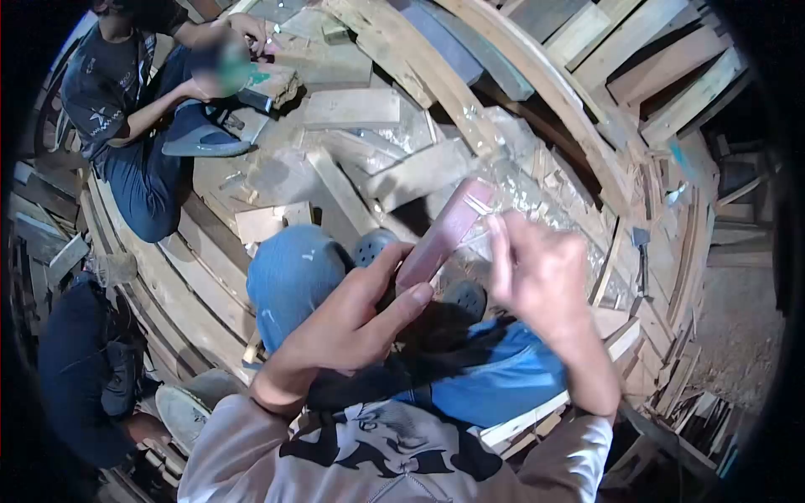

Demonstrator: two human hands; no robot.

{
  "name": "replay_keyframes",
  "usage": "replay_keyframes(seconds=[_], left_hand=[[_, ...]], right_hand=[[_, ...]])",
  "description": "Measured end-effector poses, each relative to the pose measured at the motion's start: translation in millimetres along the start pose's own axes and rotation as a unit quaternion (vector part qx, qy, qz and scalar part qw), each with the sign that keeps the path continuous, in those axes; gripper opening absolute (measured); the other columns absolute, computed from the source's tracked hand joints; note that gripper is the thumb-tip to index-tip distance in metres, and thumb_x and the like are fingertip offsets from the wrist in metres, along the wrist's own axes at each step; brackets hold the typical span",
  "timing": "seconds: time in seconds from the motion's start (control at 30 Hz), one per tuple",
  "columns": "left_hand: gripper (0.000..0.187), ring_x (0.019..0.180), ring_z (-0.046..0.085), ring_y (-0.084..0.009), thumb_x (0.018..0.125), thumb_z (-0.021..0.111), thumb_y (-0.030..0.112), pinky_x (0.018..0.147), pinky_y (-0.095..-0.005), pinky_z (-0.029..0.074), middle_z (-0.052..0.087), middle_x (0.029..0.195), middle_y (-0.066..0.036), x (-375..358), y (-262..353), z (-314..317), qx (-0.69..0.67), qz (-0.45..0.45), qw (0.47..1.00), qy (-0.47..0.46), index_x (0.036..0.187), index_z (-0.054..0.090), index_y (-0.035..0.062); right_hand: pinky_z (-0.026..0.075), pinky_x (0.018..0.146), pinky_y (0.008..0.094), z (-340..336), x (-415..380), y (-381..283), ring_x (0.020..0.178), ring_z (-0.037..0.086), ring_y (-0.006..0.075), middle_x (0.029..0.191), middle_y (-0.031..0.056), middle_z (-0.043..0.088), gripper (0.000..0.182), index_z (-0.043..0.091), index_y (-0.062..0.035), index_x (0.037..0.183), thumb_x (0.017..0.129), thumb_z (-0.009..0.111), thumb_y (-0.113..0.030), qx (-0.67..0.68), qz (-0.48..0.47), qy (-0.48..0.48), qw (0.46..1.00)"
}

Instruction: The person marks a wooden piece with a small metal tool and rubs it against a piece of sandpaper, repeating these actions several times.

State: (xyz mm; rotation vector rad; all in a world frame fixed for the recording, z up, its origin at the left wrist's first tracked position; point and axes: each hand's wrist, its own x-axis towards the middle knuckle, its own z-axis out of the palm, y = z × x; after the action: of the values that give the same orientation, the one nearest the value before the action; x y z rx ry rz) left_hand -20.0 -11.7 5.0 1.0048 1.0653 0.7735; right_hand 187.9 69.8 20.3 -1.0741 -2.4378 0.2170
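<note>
Two-handed in the head view: clamping a block (439,240) in the left hand (354,317) out front, curling the blurred right hand (543,267) beside its far end, leaving that grip impossible to tell; probably working best by bracing firmly; showing smooth, reddish, rounded faces, pale strips (478,204), rough straight-edged planks (421,173) beyond

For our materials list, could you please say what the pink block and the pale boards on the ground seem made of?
Pink block: perhaps painted wood or plastic; smooth, faintly glossy. Pale boards: likely bare wood; matte, tan, straight edges.
</note>
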Motion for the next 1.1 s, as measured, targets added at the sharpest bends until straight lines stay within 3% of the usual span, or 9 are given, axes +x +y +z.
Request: replay_keyframes(seconds=[0.17,0.3,0.43,0.5,0.67,0.7,0.87,0.93,1.1], left_hand=[[0.039,0.054,0.052,-0.0075,0.103,0.053,0.025,0.05,-0.025,0.039,0.055,0.068,-0.001,5.5,8.8,-2.8,-0.014,-0.048,0.999,-0.014,0.13,0.044,-0.0018],[0.041,0.054,0.051,-0.0074,0.103,0.053,0.026,0.051,-0.0252,0.039,0.055,0.07,-0.002,7.3,7.4,-3.1,-0.005,0.022,1.0,-0.006,0.131,0.044,-0.0026],[0.042,0.053,0.05,-0.0072,0.103,0.054,0.025,0.05,-0.0249,0.039,0.054,0.067,-0.001,-1.2,8.4,-0.2,0.009,-0.004,1.0,0.004,0.132,0.043,-0.0024],[0.041,0.052,0.049,-0.0078,0.103,0.054,0.025,0.05,-0.0253,0.039,0.053,0.065,0.0,1.1,13.9,-1.0,-0.032,-0.043,0.999,-0.007,0.131,0.044,-0.002],[0.039,0.048,0.05,-0.0081,0.103,0.054,0.024,0.046,-0.0252,0.037,0.053,0.066,-0.002,4.7,-1.0,-2.6,0.011,0.048,0.999,0.001,0.131,0.043,-0.0016],[0.039,0.048,0.05,-0.0081,0.103,0.054,0.024,0.046,-0.0252,0.037,0.053,0.066,-0.002,6.4,3.8,-3.5,0.014,0.059,0.998,0.002,0.131,0.043,-0.0016],[0.039,0.048,0.051,-0.0079,0.103,0.054,0.024,0.045,-0.0251,0.037,0.052,0.066,-0.001,-1.3,3.3,-1.1,-0.006,-0.011,1.0,0.002,0.13,0.043,-0.0021],[0.04,0.047,0.051,-0.0083,0.103,0.054,0.026,0.045,-0.0252,0.038,0.052,0.065,-0.001,1.3,11.6,-3.1,-0.023,-0.045,0.999,-0.017,0.13,0.043,-0.0019],[0.04,0.046,0.051,-0.008,0.103,0.054,0.027,0.042,-0.0257,0.037,0.053,0.065,0.0,4.8,3.0,-1.2,0.012,0.046,0.999,0.006,0.13,0.043,-0.0009]], right_hand=[[0.036,0.034,0.0343,9.9,-5.5,0.9,0.034,0.048,0.0179,0.047,0.0026,0.047,0.018,0.056,-0.0085,0.076,0.091,0.066,-0.012,0.017,-0.038,0.005,0.999],[0.037,0.035,0.0355,11.7,-10.9,-9.6,0.036,0.048,0.0185,0.05,0.0026,0.05,0.013,0.057,-0.0087,0.08,0.09,0.065,-0.011,0.041,-0.068,0.011,0.997],[0.04,0.037,0.035,-0.1,-1.9,10.9,0.04,0.052,0.0195,0.052,0.0045,0.05,0.013,0.057,-0.0072,0.081,0.089,0.067,-0.013,-0.031,0.012,0.004,0.999],[0.039,0.036,0.0351,7.0,-12.8,-10.3,0.037,0.051,0.0192,0.049,0.0035,0.049,0.018,0.056,-0.0078,0.077,0.089,0.068,-0.013,-0.004,-0.087,0.001,0.996],[0.04,0.035,0.0352,-0.7,-8.4,-3.3,0.039,0.053,0.0178,0.051,0.0034,0.051,0.019,0.055,-0.0082,0.074,0.087,0.068,-0.011,-0.018,0.012,-0.018,1.0],[0.039,0.035,0.0355,9.0,-13.0,-11.2,0.037,0.052,0.0182,0.048,0.0039,0.049,0.024,0.052,-0.0093,0.071,0.09,0.067,-0.012,0.0,-0.1,-0.003,0.995],[0.039,0.035,0.0364,2.9,-0.5,4.6,0.038,0.053,0.0188,0.051,0.0046,0.052,0.022,0.054,-0.0082,0.073,0.088,0.068,-0.016,-0.031,0.013,0.018,0.999],[0.039,0.035,0.036,7.2,-10.7,-11.5,0.038,0.053,0.0206,0.051,0.0053,0.052,0.018,0.056,-0.0081,0.076,0.088,0.068,-0.016,-0.018,-0.043,0.0,0.999],[0.041,0.037,0.0354,8.9,-11.7,-9.0,0.04,0.055,0.0216,0.051,0.0063,0.053,0.015,0.057,-0.0083,0.079,0.089,0.065,-0.014,-0.011,0.0,-0.002,1.0]])
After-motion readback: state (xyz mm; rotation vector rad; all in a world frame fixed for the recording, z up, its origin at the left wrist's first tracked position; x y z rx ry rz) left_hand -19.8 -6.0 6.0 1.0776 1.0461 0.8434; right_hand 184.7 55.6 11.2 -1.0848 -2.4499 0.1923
